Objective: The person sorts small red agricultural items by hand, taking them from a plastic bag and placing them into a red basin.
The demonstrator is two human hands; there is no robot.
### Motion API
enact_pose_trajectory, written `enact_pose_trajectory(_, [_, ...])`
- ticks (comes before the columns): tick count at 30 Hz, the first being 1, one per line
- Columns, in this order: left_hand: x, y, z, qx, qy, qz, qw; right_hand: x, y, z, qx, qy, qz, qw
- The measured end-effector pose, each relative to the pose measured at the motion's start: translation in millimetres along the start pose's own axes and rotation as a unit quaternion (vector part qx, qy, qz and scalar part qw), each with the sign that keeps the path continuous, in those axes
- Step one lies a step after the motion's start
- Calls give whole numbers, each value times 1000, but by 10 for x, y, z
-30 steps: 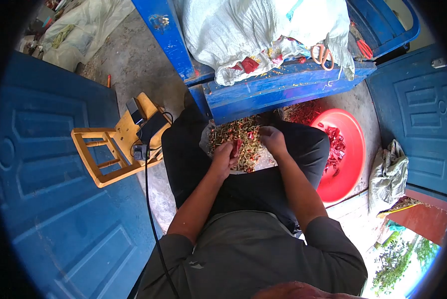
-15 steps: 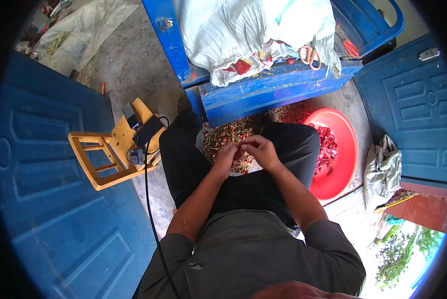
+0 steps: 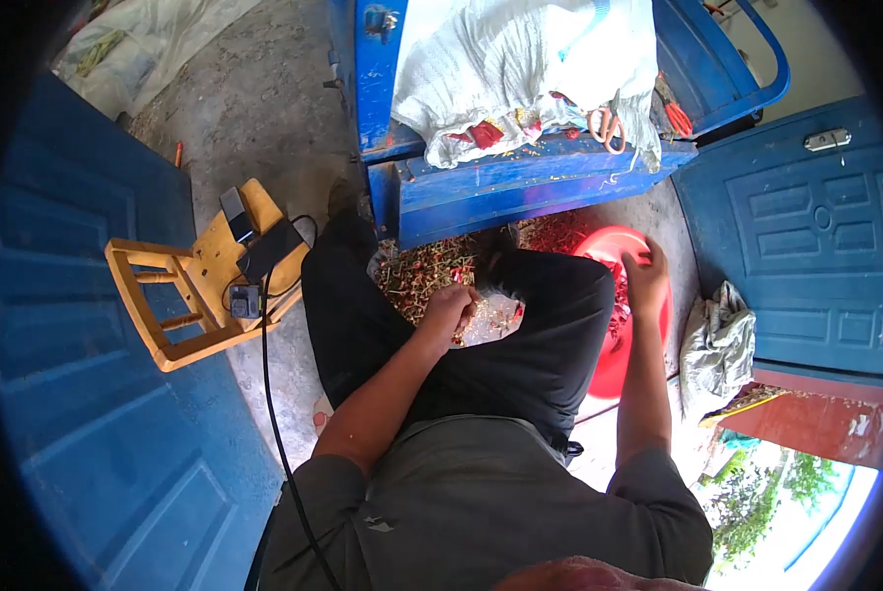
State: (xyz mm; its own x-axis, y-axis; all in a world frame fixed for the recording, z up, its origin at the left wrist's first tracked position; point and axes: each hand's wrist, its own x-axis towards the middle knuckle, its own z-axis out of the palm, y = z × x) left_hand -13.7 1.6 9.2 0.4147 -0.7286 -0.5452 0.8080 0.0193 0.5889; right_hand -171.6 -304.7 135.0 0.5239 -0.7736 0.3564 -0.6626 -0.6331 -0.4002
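Observation:
My left hand (image 3: 448, 310) is closed between my knees, above a heap of dried stems and red bits (image 3: 417, 281); what its fingers hold is too small to name. Over the red basin (image 3: 614, 369) at the right, my right hand (image 3: 644, 274) reaches in past the rim, its fingers apart and bent, with nothing seen in them. Dark red pieces (image 3: 620, 305) lie inside the basin, partly hidden by my knee and right hand.
A blue metal cart (image 3: 530, 202) stands ahead, bearing a white sack (image 3: 520, 79), orange-handled scissors (image 3: 607, 130) and red-handled tool (image 3: 678, 119). Left is a wooden chair (image 3: 220, 258) with electronic devices and a black cable. A crumpled sack (image 3: 714, 345) lies right of the basin.
My right hand has left my left hand and moved right to the basin, its fingers opening. My left hand stays between my knees. The view has shifted somewhat.

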Motion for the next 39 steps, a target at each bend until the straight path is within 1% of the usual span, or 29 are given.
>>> enact_pose_trajectory(2, [11,-36,-63,1,0,-13,1000,178,-690,240,173,-66,-11,983])
enact_pose_trajectory(4, [3,-48,-128,0,10,-7,1000,321,-1254,581,234,-120,-27,964])
enact_pose_trajectory(6, [-65,5,-188,-21,5,-8,1000,490,-1814,820,214,-124,-83,965])
enact_pose_trajectory(8, [-131,30,-238,-28,28,2,999,648,-2152,1077,118,-65,-173,976])
enact_pose_trajectory(9, [-106,-7,-300,-40,23,10,999,715,-2231,1184,120,-65,-174,975])
enact_pose_trajectory(11, [-122,16,-336,-41,23,17,999,805,-2318,1357,148,-157,-112,970])
enact_pose_trajectory(12, [-134,38,-329,-44,22,20,999,797,-2332,1343,147,-158,-113,970])
enact_pose_trajectory(14, [-125,63,-303,-44,30,20,998,757,-2274,1267,191,-115,-108,969])
enact_pose_trajectory(16, [-121,77,-250,-40,34,11,999,713,-2125,1116,176,-111,-97,973])
enact_pose_trajectory(18, [-93,81,-192,-21,36,14,999,652,-1820,941,161,-104,-80,978])
enact_pose_trajectory(20, [-42,8,-165,-33,36,12,999,613,-1360,764,215,-83,-38,972])
enact_pose_trajectory(22, [-41,12,-167,-42,-1,1,999,459,-812,442,111,-25,-29,993])
enact_pose_trajectory(24, [-77,49,-126,-33,9,-1,999,263,-156,182,-10,-49,65,997])
enact_pose_trajectory(25, [-88,53,-110,-31,11,-3,999,88,234,139,-119,-24,24,992])
enact_pose_trajectory(26, [-73,47,-85,-30,11,-3,999,11,475,131,-226,2,-19,974])
enact_pose_trajectory(27, [-54,23,-67,-34,11,-5,999,21,446,115,-230,0,-21,973])
enact_pose_trajectory(28, [-35,1,-62,-18,5,-5,1000,-3,334,115,-128,-32,-14,991])
enact_pose_trajectory(29, [-29,-13,-66,2,-2,-5,1000,-35,211,151,-22,-62,-5,998])
enact_pose_trajectory(30, [-40,-44,-65,7,-2,-8,1000,13,-34,263,49,-42,-38,997])
enact_pose_trajectory(31, [-22,-63,-50,2,-2,-13,1000,110,-392,346,101,-70,-56,991])
enact_pose_trajectory(32, [0,-69,-49,-3,1,-15,1000,198,-760,458,179,-67,-117,974])
enact_pose_trajectory(33, [12,-91,-85,-2,0,-18,1000,279,-1051,600,204,-91,-112,968])
enact_pose_trajectory(34, [-18,-68,-110,1,4,-14,1000,383,-1462,625,179,-89,-171,965])
enact_pose_trajectory(35, [-48,-46,-135,-22,13,-16,1000,513,-1718,736,162,-99,-228,955])
enact_pose_trajectory(37, [-91,-4,-193,-46,24,-15,999,765,-2121,1041,32,-137,-244,960])
enact_pose_trajectory(39, [-153,5,-285,-51,56,6,997,981,-2500,1202,-62,-162,-268,948])
